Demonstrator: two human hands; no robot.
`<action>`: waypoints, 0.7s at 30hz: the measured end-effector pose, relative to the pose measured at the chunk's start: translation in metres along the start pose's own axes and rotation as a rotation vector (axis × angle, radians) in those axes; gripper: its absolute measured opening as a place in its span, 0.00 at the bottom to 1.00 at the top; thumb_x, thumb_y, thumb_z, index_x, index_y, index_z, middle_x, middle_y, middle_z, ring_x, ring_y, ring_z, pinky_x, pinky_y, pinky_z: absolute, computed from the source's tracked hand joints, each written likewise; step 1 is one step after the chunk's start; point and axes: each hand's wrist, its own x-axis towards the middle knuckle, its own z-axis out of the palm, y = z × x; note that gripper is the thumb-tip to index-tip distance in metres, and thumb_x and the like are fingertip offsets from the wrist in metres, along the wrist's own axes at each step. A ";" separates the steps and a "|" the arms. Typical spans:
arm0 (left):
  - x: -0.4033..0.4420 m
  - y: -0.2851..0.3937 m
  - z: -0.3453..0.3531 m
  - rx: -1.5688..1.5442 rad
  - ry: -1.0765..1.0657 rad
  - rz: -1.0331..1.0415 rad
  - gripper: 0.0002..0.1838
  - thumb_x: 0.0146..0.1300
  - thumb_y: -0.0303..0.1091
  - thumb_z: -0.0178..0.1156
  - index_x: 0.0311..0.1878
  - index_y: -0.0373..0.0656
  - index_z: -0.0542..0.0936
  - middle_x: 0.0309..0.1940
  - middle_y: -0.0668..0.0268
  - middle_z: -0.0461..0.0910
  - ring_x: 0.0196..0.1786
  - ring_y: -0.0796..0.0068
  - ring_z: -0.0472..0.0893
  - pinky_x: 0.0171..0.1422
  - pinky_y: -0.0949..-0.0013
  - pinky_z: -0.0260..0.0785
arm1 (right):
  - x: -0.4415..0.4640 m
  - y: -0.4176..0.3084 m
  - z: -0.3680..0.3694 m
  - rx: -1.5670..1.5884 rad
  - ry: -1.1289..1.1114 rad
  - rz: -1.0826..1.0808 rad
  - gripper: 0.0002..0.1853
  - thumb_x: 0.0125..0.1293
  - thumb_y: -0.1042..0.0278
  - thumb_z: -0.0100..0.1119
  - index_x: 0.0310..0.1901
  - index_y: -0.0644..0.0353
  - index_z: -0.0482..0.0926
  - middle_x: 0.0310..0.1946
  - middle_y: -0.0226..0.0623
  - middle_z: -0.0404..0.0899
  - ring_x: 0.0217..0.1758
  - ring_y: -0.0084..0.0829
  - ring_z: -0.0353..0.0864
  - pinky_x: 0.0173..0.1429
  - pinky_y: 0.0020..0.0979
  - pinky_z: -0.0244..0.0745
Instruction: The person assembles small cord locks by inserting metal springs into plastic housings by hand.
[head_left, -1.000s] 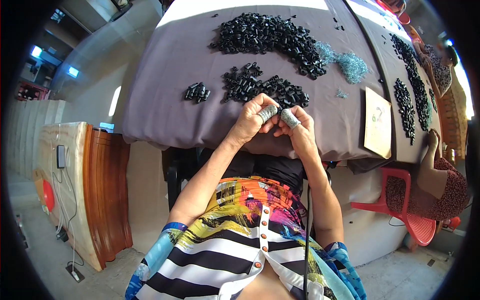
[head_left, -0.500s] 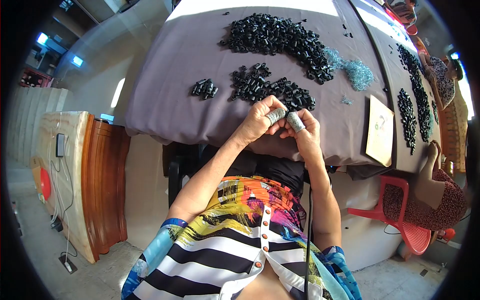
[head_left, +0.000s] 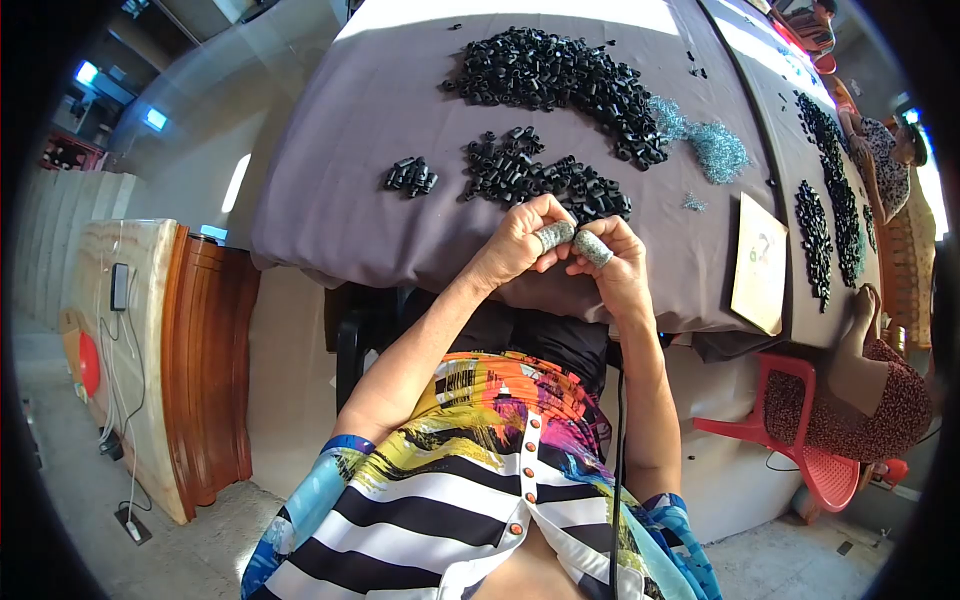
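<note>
My left hand [head_left: 528, 240] and my right hand [head_left: 612, 258] meet at the table's near edge, fingers pinched together, each with a grey wrap on a thumb. Something small and dark shows between the fingertips, mostly hidden. Just beyond them lies a pile of short black tubular pieces [head_left: 520, 172]. A larger pile of black pieces [head_left: 540, 68] curves behind it. To the left sits a small cluster of black pieces [head_left: 410, 176]. Small shiny bluish metal pieces [head_left: 718, 152] are heaped at the right of the large pile.
A flat board [head_left: 758, 265] lies on the cloth-covered table [head_left: 340, 130]. More black pieces [head_left: 815, 240] lie farther right, beside other people [head_left: 885, 160]. A red chair [head_left: 825, 470] stands at right, a wooden cabinet [head_left: 210, 370] at left.
The view has shifted slightly, so the table's contents appear a little farther right than one second ago. Both hands stay pinched together, with small changes in finger position.
</note>
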 end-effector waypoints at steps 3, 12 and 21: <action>-0.001 0.001 0.000 -0.015 -0.011 -0.008 0.01 0.64 0.27 0.52 0.37 0.41 0.72 0.20 0.69 0.74 0.14 0.90 0.64 0.15 0.85 0.53 | 0.000 -0.001 -0.004 -0.018 -0.040 0.000 0.05 0.57 0.78 0.59 0.31 0.62 0.72 0.27 0.34 0.76 0.26 0.21 0.77 0.30 0.23 0.79; -0.001 0.005 -0.006 -0.076 -0.114 -0.061 0.02 0.63 0.27 0.53 0.37 0.40 0.72 0.17 0.69 0.72 0.13 0.90 0.62 0.14 0.85 0.50 | 0.001 -0.001 -0.003 0.003 -0.097 -0.030 0.07 0.55 0.77 0.62 0.29 0.61 0.71 0.27 0.36 0.78 0.24 0.23 0.78 0.30 0.23 0.78; -0.001 0.005 -0.005 -0.007 -0.110 -0.064 0.02 0.62 0.23 0.50 0.35 0.39 0.72 0.19 0.66 0.74 0.13 0.90 0.63 0.14 0.84 0.51 | 0.001 0.001 -0.010 -0.031 -0.148 -0.009 0.07 0.55 0.78 0.61 0.28 0.61 0.72 0.25 0.37 0.79 0.26 0.24 0.80 0.30 0.22 0.77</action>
